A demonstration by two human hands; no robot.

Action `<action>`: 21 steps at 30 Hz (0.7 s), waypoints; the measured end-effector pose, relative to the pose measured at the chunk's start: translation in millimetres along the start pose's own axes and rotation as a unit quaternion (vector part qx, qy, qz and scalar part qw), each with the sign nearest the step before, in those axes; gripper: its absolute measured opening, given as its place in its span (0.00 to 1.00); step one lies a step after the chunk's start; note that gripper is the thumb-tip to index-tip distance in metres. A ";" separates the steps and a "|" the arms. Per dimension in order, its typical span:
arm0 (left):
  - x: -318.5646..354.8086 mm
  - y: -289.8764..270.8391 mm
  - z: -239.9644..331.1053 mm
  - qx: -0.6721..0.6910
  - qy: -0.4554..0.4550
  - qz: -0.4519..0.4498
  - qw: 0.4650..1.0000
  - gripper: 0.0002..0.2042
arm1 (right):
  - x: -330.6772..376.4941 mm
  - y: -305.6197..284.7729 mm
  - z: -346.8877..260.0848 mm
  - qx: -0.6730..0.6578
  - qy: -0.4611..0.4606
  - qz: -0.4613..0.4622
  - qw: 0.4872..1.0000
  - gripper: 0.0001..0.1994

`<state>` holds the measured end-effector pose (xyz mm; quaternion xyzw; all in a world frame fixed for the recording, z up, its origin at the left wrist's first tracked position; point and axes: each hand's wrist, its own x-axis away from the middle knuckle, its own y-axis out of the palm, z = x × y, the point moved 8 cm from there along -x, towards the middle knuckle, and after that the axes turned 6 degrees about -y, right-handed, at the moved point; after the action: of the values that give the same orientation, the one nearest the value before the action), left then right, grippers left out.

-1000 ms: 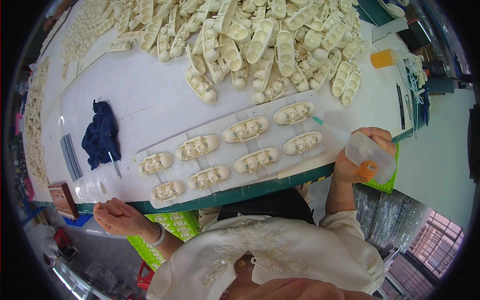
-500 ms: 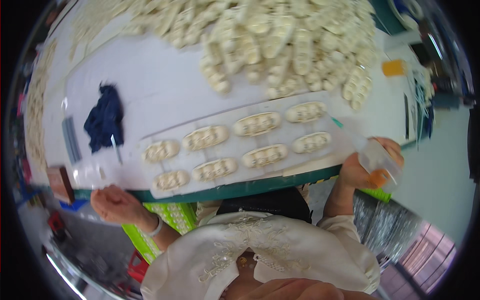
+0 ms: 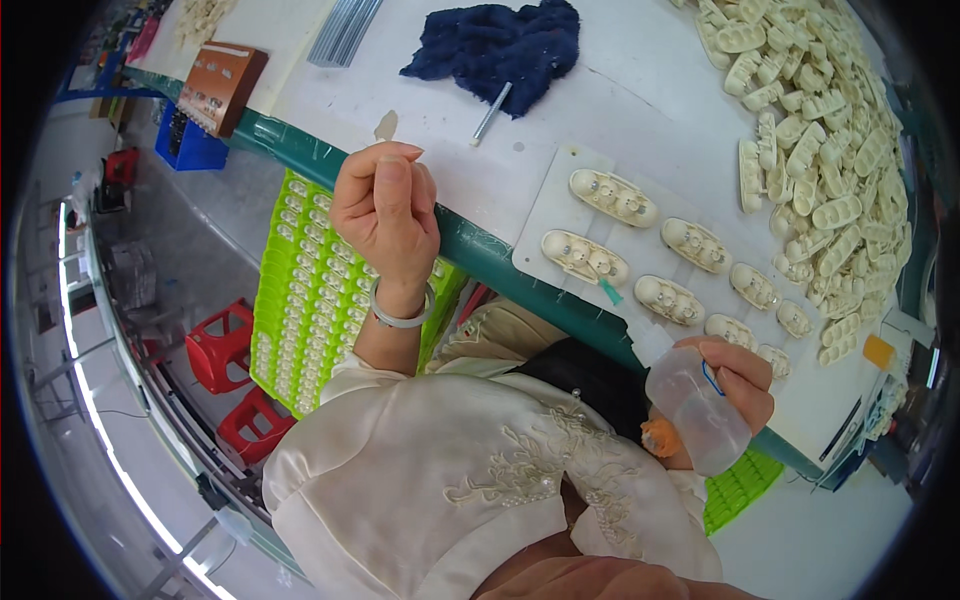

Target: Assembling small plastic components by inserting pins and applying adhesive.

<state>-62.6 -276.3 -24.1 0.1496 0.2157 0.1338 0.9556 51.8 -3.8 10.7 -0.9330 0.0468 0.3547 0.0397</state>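
My right hand (image 3: 735, 375) grips a clear squeeze bottle (image 3: 695, 408) with an orange cap, its thin green nozzle (image 3: 607, 291) pointing at cream oval moulded parts (image 3: 585, 257) laid in two rows on a white sheet (image 3: 556, 206). My left hand (image 3: 385, 212) is raised over the table's green edge (image 3: 480, 250), fingers curled in with nothing visible in them; a pale bangle sits on its wrist.
A big heap of the same cream parts (image 3: 820, 110) fills the far right of the table. A dark blue cloth (image 3: 500, 45) with a small rod lies at the back. A lime-green tray (image 3: 300, 300) and red stools (image 3: 220, 345) stand below the table edge.
The view has swung round to the left and down. My left hand has lifted from the table edge and curled shut. My right hand still holds the bottle.
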 end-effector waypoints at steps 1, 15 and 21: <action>-0.3 -0.8 -0.9 0.006 0.000 -0.006 1.000 0.07 | 0.5 2.4 1.4 0.003 0.000 -0.007 1.000 0.15; 0.0 -4.0 -5.8 0.022 -0.015 -0.013 1.000 0.07 | -0.6 6.0 8.3 0.060 0.057 -0.045 0.996 0.16; 0.1 -3.6 -7.4 0.016 -0.017 -0.018 1.000 0.07 | 0.2 -0.4 -3.3 0.105 -0.043 0.082 0.990 0.13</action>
<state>-65.1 -277.9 -31.7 0.1633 0.2041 0.1108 0.9588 54.2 -3.8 13.0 -0.9004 0.1590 0.3895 0.1104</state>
